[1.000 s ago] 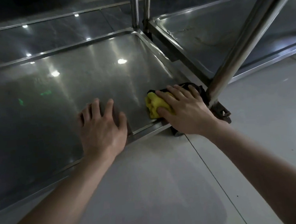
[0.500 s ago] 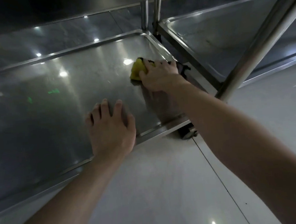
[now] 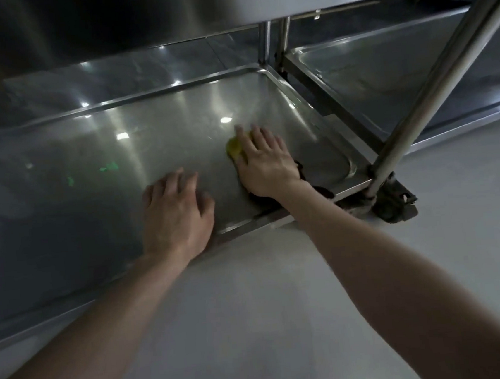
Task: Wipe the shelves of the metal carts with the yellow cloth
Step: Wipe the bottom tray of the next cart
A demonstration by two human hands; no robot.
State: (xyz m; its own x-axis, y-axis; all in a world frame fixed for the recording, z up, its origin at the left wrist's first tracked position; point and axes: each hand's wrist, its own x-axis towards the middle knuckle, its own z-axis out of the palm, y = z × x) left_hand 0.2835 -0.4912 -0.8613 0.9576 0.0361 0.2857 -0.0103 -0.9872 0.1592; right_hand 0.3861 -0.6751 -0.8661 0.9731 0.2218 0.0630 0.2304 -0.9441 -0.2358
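- Pale, smooth floor [image 3: 256,326] fills the lower half of the frame, and the low, shiny metal shelf [image 3: 160,127] of a cart spans the middle
- The right hand [image 3: 266,165] lies just right of centre, fingers straight and slightly spread, pressing flat on the crumpled yellow cloth [image 3: 234,150] without curling round it
- The cloth shows only at the left edge of that hand, lying on the shelf towards its right end; a dark piece of fabric [image 3: 323,190] peeks out beside the wrist
- The left hand [image 3: 177,210] rests palm down on the shelf near its front rim, just left of the right hand, fingers relaxed and holding nothing
- A second metal shelf [image 3: 383,66] sits at upper right; a slanted metal post [image 3: 433,80] crosses it and ends at a dark caster bracket [image 3: 396,202]
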